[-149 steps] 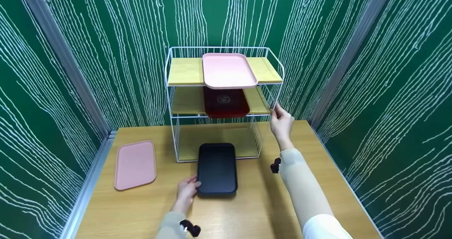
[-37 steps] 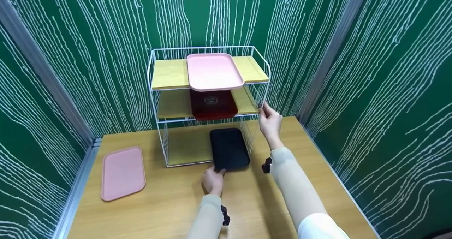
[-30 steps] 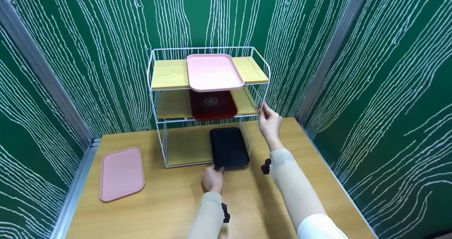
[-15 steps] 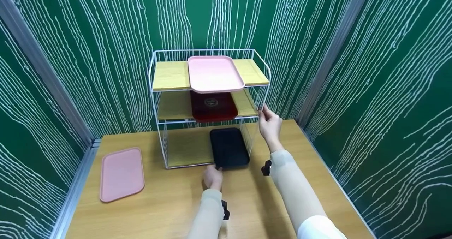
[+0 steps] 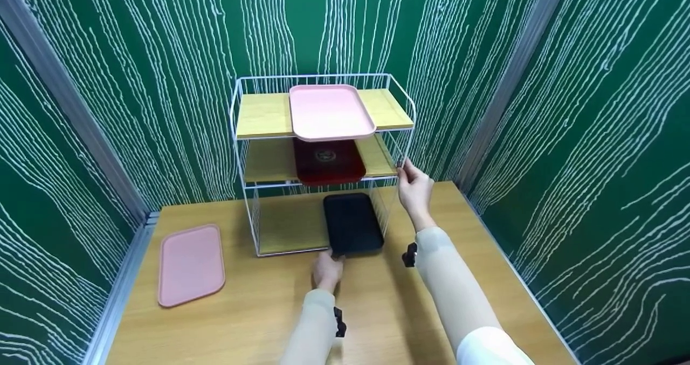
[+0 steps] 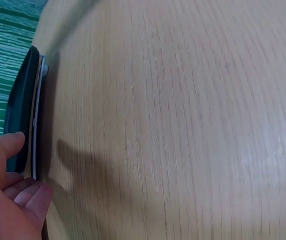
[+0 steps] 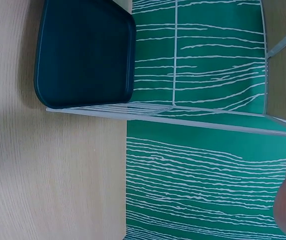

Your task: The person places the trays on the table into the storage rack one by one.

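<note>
A black tray lies on the right part of the bottom level of a white wire rack, its near end close to the rack's front edge. My left hand pinches the tray's near left corner; the left wrist view shows the thumb on the tray's edge and the other fingers curled below, by the shelf edge. With my right hand I grip the rack's right front post at middle-shelf height. A dark red tray sits on the middle shelf, and a pink tray on the top shelf, both reaching past the front.
Another pink tray lies on the wooden table, left of the rack. Green walls with white wavy lines enclose the table at the back and sides, with grey metal posts at the corners.
Over five seconds, the black tray has moved from the rack's front centre back and right onto the bottom level. My left hand shifted from its left side to its near corner; my right stayed.
</note>
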The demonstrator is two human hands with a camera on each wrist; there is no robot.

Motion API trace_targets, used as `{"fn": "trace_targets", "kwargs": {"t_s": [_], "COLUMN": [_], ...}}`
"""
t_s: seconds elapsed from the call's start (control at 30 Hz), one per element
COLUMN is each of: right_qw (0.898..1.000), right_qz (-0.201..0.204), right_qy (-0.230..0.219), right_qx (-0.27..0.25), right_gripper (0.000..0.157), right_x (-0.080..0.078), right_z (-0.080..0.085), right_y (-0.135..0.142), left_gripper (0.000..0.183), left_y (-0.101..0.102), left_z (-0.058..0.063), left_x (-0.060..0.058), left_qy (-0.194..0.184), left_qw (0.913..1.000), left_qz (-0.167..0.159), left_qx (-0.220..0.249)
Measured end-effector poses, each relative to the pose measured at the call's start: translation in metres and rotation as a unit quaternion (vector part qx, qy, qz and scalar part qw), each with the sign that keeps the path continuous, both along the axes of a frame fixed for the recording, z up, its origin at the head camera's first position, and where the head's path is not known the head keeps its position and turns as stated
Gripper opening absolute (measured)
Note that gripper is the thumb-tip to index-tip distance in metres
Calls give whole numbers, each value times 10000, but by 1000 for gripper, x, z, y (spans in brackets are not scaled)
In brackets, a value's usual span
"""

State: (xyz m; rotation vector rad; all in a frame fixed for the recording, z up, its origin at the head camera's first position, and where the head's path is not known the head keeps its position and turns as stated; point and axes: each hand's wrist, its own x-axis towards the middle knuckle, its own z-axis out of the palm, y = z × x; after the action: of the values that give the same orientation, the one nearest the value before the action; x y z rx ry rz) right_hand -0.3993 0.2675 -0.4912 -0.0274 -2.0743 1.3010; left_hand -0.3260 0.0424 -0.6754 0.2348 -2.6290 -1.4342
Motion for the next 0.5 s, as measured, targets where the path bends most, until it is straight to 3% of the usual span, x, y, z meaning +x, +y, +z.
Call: {"fn": "trace_targets", "kwargs": {"t_s": [0.3,0.5], "right_qw": [9998,9999], "right_qz": [-133,-111], "right_qy": [154,77], "right_qx": [13,16], "right_gripper": [38,38], "right_x": [-2,-4], "right_z": [-1,-2], "right_y": [-1,0], "left_gripper": [37,43], "left_y": [-18,-35], "left_z": [1,5], "left_x": [-3,0], "left_qy": [161,89], "left_qw": [9991,9931], "left_qz": [-242,-549], "left_qx": [293,1030]}}
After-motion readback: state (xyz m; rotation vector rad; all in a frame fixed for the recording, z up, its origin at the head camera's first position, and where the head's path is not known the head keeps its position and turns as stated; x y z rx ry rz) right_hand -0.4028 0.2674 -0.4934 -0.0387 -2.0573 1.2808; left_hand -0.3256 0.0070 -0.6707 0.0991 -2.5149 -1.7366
